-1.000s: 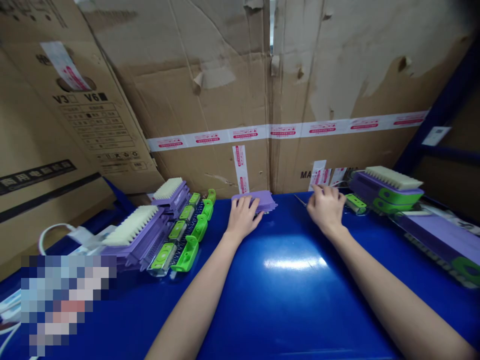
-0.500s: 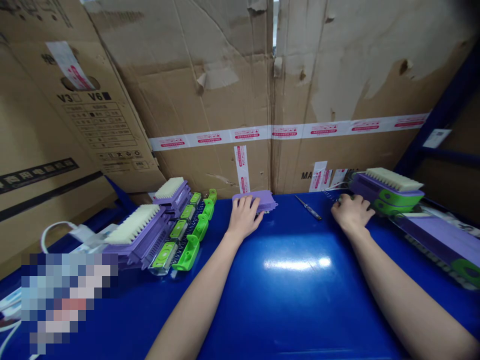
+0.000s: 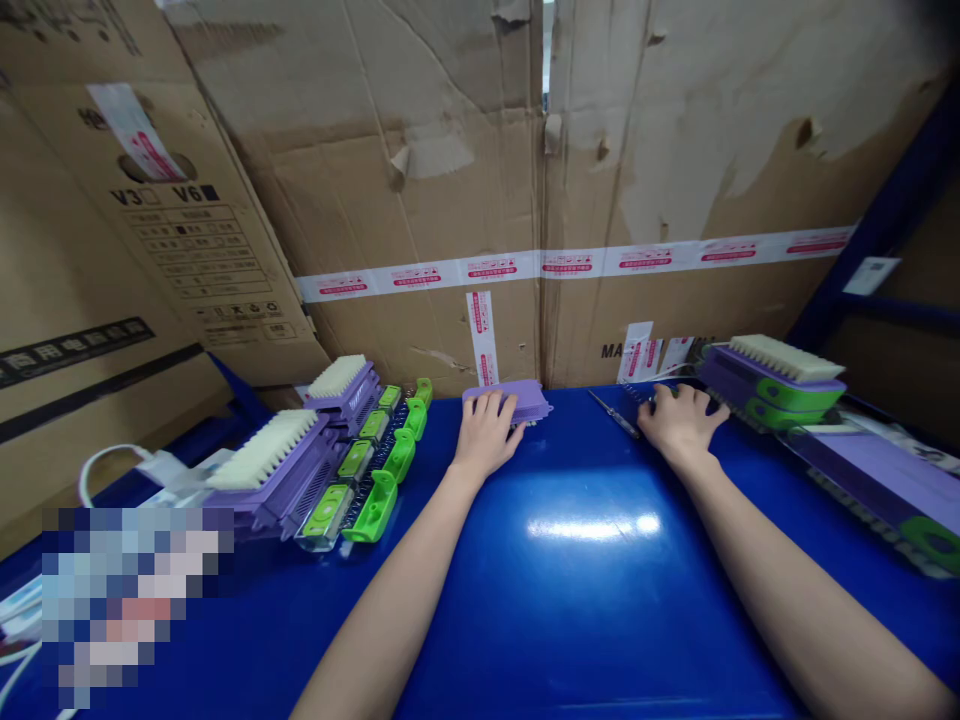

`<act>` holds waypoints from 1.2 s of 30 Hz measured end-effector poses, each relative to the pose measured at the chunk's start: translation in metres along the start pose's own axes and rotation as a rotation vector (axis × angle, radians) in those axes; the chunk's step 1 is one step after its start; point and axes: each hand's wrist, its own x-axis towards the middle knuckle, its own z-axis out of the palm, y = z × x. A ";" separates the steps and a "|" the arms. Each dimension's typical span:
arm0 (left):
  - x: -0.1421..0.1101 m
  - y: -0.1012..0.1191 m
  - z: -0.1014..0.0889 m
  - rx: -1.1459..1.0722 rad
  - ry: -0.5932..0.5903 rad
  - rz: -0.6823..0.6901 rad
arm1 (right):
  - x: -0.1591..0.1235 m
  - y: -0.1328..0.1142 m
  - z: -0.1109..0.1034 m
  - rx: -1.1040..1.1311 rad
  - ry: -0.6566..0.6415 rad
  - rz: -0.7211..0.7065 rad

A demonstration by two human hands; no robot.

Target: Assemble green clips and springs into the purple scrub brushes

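Near the back of the blue table, my left hand (image 3: pixel 486 430) lies over the left end of a purple brush housing (image 3: pixel 529 402). Its fingers cross the top and the thumb is at the front edge. Farther right, my right hand (image 3: pixel 681 425) is low over the table with its outer fingers apart. A thin dark coiled spring (image 3: pixel 639 394) shows beside its thumb and index finger, which seem to pinch it; the exact hold is partly hidden. Just left of that hand lies a screwdriver (image 3: pixel 615 415).
At left stand purple brushes with cream bristles (image 3: pixel 266 450), clear-and-green pieces (image 3: pixel 356 458) and bright green brackets (image 3: pixel 375 508). Stacked purple-green brushes (image 3: pixel 780 385) and a longer purple brush (image 3: pixel 877 480) are at right. Cardboard boxes (image 3: pixel 420 200) wall off the back.
My right hand has moved left, away from the stacked brushes and toward the screwdriver, and the coiled spring has shifted left with it. My left hand stays on the purple brush housing.
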 end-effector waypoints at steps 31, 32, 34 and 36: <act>-0.004 -0.011 0.016 0.008 0.067 -0.239 | -0.002 -0.024 -0.016 0.132 0.075 -0.326; -0.003 -0.010 0.014 0.013 0.075 -0.224 | -0.004 -0.027 -0.017 0.174 0.066 -0.366; -0.002 -0.008 0.009 0.006 0.081 -0.170 | -0.008 -0.033 -0.018 0.278 0.016 -0.460; -0.001 -0.004 0.004 -0.025 0.077 -0.100 | -0.016 -0.040 -0.018 0.404 -0.082 -0.551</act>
